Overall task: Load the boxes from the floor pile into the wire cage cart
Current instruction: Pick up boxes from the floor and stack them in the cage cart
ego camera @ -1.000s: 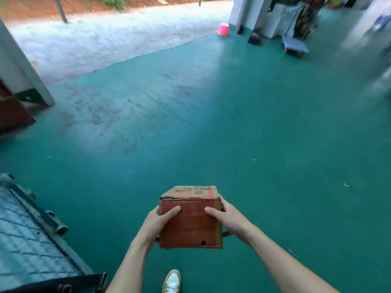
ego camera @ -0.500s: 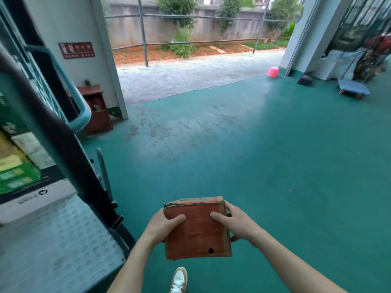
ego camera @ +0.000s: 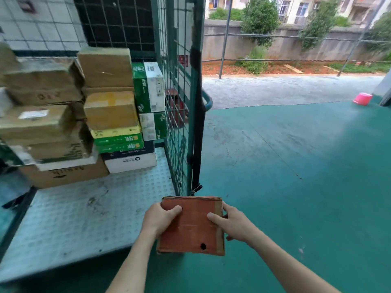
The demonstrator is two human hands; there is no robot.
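I hold a small reddish-brown cardboard box (ego camera: 193, 226) with a round hole near its lower edge, in front of me low in the view. My left hand (ego camera: 158, 217) grips its left side and my right hand (ego camera: 233, 224) grips its right side, thumbs on the near face. The wire cage cart (ego camera: 179, 115) stands to the left with its green mesh side wall just beyond the box. Its studded grey deck (ego camera: 88, 210) carries a stack of cartons (ego camera: 110, 111) at the back. The floor pile is out of view.
A black strap (ego camera: 196, 132) hangs down the cart's corner post. Green painted floor (ego camera: 296, 187) spreads to the right. A pink bucket (ego camera: 362, 98) sits far right by the floor's edge. A railing and a wall run behind the gravel strip.
My view has swung left and up, bringing the cart's inside and its stacked cartons into sight. The box stays gripped in both hands at about the same place in front of me.
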